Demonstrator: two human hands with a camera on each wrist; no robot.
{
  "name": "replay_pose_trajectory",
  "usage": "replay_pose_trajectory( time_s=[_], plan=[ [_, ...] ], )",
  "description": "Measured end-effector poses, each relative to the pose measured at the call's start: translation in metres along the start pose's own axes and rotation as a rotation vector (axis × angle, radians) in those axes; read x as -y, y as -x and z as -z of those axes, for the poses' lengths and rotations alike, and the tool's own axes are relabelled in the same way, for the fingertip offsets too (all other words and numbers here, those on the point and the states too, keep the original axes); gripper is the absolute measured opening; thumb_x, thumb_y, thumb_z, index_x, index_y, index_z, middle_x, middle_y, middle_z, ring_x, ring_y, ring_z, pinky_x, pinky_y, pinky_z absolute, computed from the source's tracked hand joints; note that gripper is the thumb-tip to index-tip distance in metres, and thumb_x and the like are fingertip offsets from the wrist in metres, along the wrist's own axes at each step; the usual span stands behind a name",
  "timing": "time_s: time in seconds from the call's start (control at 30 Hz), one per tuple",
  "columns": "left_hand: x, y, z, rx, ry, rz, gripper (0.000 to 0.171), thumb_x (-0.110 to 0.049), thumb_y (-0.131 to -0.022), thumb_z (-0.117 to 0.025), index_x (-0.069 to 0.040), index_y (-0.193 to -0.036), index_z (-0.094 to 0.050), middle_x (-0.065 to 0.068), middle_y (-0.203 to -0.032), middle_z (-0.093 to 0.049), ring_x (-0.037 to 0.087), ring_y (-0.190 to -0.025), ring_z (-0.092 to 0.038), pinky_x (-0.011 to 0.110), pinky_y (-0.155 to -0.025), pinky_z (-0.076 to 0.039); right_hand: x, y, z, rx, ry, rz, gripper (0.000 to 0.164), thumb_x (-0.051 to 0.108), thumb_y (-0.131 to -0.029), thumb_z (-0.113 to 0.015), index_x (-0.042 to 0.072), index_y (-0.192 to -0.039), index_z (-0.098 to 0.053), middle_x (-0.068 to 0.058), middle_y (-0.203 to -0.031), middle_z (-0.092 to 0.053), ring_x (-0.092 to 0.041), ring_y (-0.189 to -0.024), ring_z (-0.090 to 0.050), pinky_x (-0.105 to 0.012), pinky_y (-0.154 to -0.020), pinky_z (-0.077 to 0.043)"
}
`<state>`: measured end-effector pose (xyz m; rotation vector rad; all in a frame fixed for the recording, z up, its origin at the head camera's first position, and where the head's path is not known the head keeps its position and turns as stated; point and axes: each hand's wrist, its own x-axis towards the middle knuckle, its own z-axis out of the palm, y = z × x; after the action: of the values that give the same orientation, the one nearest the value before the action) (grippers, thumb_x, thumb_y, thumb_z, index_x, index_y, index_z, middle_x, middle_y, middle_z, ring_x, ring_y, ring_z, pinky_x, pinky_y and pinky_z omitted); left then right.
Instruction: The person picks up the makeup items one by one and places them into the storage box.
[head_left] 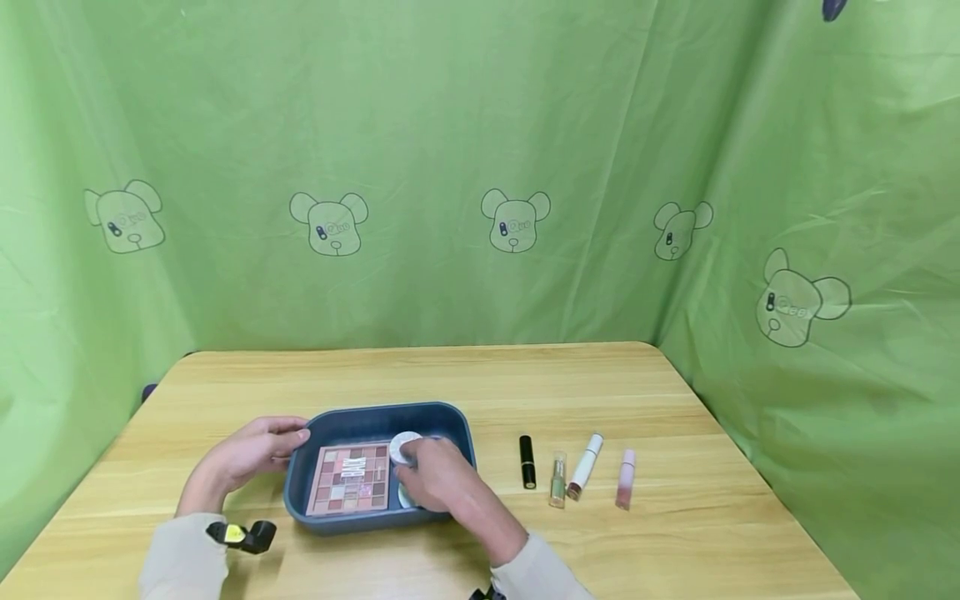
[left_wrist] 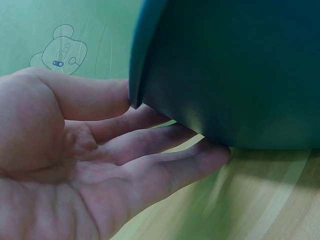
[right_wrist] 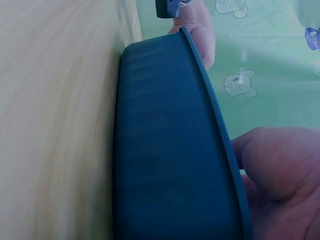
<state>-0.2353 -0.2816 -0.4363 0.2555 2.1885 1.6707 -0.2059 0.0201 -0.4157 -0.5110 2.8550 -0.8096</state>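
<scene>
In the head view, a dark blue tray (head_left: 375,523) with raised walls stands on the table. Inside it, on the left, lies an eyeshadow palette (head_left: 348,479) with many pans. My left hand (head_left: 251,454) holds the tray's left end; in the left wrist view the thumb meets the rim and the fingers lie against the outer wall. My right hand (head_left: 438,475) reaches over the right side, its thumb and fingers on a round white compact (head_left: 403,447). A pale round item (head_left: 406,497) shows partly under that hand. The right wrist view hides the fingertips behind the tray wall.
Right of the tray lie a black lipstick tube (head_left: 528,462), a clear-green lip tube (head_left: 558,480), a white-capped dark lip gloss (head_left: 585,467) and a pink lip gloss (head_left: 626,479). Green curtains (head_left: 420,167) enclose the wooden table (head_left: 600,375) at the back and sides.
</scene>
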Motion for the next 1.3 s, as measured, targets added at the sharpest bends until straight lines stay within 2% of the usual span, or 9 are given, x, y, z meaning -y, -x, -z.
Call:
replay_pose_trajectory(
  time_s=[0.07, 0.27, 0.43, 0.67, 1.03, 1.3],
  plan=[
    [0.000, 0.000, 0.000, -0.001, 0.000, 0.000, 0.054, -0.016, -0.105, -0.051, 0.022, -0.141, -0.037, 0.034, -0.132, -0.060, 0.037, -0.118, -0.064, 0.048, -0.103, -0.056, 0.000, 0.000, 0.002, 0.001, -0.006, -0.011, 0.041, 0.029, -0.100, -0.063, 0.007, -0.135, -0.065, -0.013, -0.138, -0.064, -0.026, -0.130, -0.058, -0.046, -0.111, -0.050],
    [0.000, 0.000, 0.001, -0.003, 0.000, 0.006, 0.055, -0.017, -0.105, -0.051, 0.021, -0.143, -0.036, 0.034, -0.134, -0.058, 0.038, -0.120, -0.063, 0.048, -0.104, -0.055, -0.001, 0.000, 0.007, -0.014, -0.034, -0.013, 0.042, 0.031, -0.101, -0.062, 0.010, -0.137, -0.064, -0.013, -0.136, -0.066, -0.021, -0.109, -0.062, -0.045, -0.104, -0.054],
    [0.000, 0.000, 0.000, -0.003, 0.001, 0.009, 0.056, -0.018, -0.105, -0.051, 0.020, -0.143, -0.036, 0.034, -0.134, -0.058, 0.038, -0.121, -0.063, 0.048, -0.104, -0.055, -0.002, 0.000, 0.010, -0.026, -0.032, 0.010, 0.041, 0.032, -0.100, -0.063, 0.009, -0.134, -0.066, -0.011, -0.133, -0.068, -0.020, -0.115, -0.063, -0.044, -0.102, -0.055],
    [0.000, 0.000, 0.000, -0.004, 0.004, 0.011, 0.055, -0.018, -0.105, -0.052, 0.020, -0.142, -0.037, 0.033, -0.133, -0.059, 0.035, -0.119, -0.064, 0.046, -0.103, -0.056, -0.004, 0.000, 0.011, -0.033, -0.060, 0.005, 0.040, 0.029, -0.100, -0.063, 0.009, -0.134, -0.066, -0.011, -0.131, -0.069, -0.018, -0.110, -0.063, -0.042, -0.096, -0.056],
    [0.001, 0.000, 0.001, 0.006, 0.008, 0.002, 0.055, -0.017, -0.106, -0.050, 0.022, -0.142, -0.035, 0.035, -0.134, -0.058, 0.039, -0.120, -0.063, 0.048, -0.103, -0.055, -0.006, -0.002, 0.014, -0.061, -0.068, 0.017, 0.038, 0.024, -0.100, -0.061, 0.006, -0.132, -0.066, -0.012, -0.129, -0.070, -0.022, -0.114, -0.063, -0.046, -0.104, -0.054],
    [0.000, 0.000, 0.001, -0.004, -0.001, 0.016, 0.056, -0.017, -0.105, -0.051, 0.021, -0.143, -0.035, 0.035, -0.135, -0.057, 0.041, -0.123, -0.062, 0.048, -0.104, -0.054, -0.009, -0.002, 0.017, -0.099, -0.094, 0.034, 0.035, 0.024, -0.100, -0.061, 0.005, -0.129, -0.068, -0.013, -0.129, -0.070, -0.030, -0.125, -0.061, -0.048, -0.106, -0.052]
  ],
)
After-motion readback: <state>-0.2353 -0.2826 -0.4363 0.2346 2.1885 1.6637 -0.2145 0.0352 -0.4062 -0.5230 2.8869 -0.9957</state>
